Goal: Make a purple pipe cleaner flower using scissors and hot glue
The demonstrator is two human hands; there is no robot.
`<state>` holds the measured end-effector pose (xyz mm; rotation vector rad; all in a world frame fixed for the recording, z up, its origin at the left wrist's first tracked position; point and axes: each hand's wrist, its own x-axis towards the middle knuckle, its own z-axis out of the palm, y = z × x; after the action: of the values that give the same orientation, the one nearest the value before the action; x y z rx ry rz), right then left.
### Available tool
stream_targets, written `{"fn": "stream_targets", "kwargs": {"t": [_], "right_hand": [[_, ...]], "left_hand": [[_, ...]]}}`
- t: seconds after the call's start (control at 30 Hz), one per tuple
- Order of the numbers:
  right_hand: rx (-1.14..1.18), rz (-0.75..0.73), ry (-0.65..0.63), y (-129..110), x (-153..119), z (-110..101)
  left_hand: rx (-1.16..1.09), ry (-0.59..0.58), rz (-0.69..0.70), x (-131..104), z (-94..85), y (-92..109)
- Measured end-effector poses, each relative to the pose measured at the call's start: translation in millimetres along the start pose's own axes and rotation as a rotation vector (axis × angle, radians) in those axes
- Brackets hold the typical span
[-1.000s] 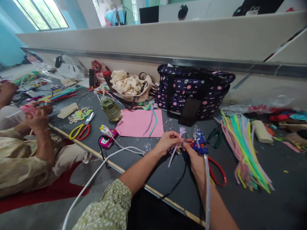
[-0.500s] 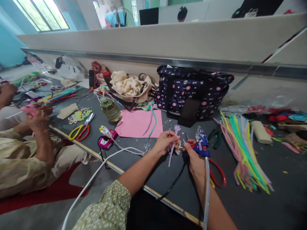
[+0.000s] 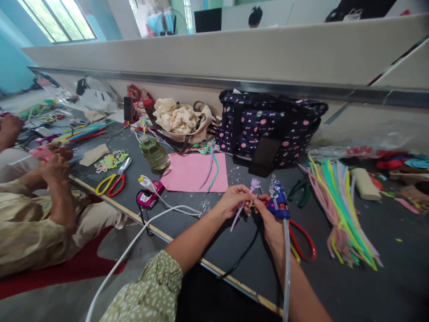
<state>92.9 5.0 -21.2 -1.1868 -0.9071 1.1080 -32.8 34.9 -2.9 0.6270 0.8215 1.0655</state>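
My left hand (image 3: pixel 234 200) pinches a light purple pipe-cleaner flower (image 3: pixel 255 184), its thin stem (image 3: pixel 237 217) slanting down below the fingers. Close beside it, my right hand (image 3: pixel 268 215) is closed around the handle of a blue hot glue gun (image 3: pixel 279 202). The gun's nozzle points up and is crusted with glue, and a long clear glue stick (image 3: pixel 287 264) runs from its back along my wrist. My right thumb and finger meet at the flower's base; whether they grip a separate small piece, I cannot tell. Red-handled scissors (image 3: pixel 306 241) lie partly under my right forearm.
Right of my hands are green-handled pliers (image 3: pixel 303 194) and a bundle of coloured pipe cleaners (image 3: pixel 345 210). A pink sheet (image 3: pixel 187 172), a glass bottle (image 3: pixel 153 153), scissors (image 3: pixel 115 179) and a dotted bag (image 3: pixel 261 129) stand or lie beyond. A co-worker's hands (image 3: pixel 55 165) are at left.
The flower has shifted right and tilted, its stem now slanting down to the left. My hands have come together, with the right fingers at the flower's base.
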Motion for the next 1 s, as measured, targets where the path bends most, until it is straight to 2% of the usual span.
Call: {"fn": "stream_targets", "kwargs": {"t": [0.2,0.4,0.53,0.7,0.8,1.0], "right_hand": [[-0.013,-0.001,-0.003,-16,2,-3],[-0.067,-0.047,-0.043,-16,2,-8],[-0.057,-0.033,-0.024,-15,4,-11],[-0.051,-0.024,0.07,-21,5,-10],[-0.029,-0.015,0.116,-25,6,-10],[-0.069,-0.051,0.129,-27,9,-14]], "left_hand": [[0.029,-0.076,-0.102,1,-3.0,0],[0.036,-0.103,-0.152,1,-6.0,0],[-0.006,-0.115,-0.106,2,-8.9,0],[0.028,-0.093,-0.069,0,-8.3,2],[0.091,-0.072,-0.05,-1,-6.3,3],[0.314,-0.012,0.028,-2,-5.9,0]]}}
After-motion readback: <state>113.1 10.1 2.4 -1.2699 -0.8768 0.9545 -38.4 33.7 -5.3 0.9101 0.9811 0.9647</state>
